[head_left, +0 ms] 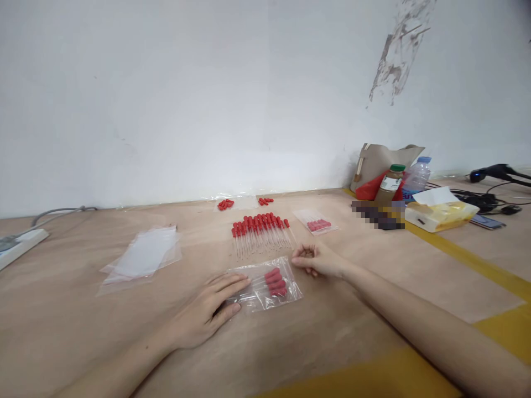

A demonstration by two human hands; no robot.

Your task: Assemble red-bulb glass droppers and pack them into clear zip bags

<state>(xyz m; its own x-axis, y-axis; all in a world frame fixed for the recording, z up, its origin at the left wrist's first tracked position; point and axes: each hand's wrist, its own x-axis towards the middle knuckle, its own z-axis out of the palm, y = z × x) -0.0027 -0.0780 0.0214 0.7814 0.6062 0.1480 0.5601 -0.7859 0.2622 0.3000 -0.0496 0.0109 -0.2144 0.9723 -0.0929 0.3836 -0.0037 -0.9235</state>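
Note:
A clear zip bag point(255, 303) lies flat on the table in front of me, with several glass droppers inside. Their red rubber bulbs point(276, 282) point right. Stretched fingers of my left hand point(211, 309) rest over the bag's left end, the thumb apart at its near edge. My right hand point(313, 261) has its fingers curled in a pinch at the bag's far right corner; the contact is partly hidden. Just beyond the bag, a row of loose droppers with red bulbs point(260, 224) lies side by side, glass tips toward me.
Another bag of droppers point(318, 224) lies right of the row. Loose red bulbs point(225, 204) are near the wall. Flat clear bags point(147, 251) are stacked left, by a power strip point(25, 247). At right stand bottles point(390, 185), a tote bag point(375, 160) and a tissue pack point(440, 213).

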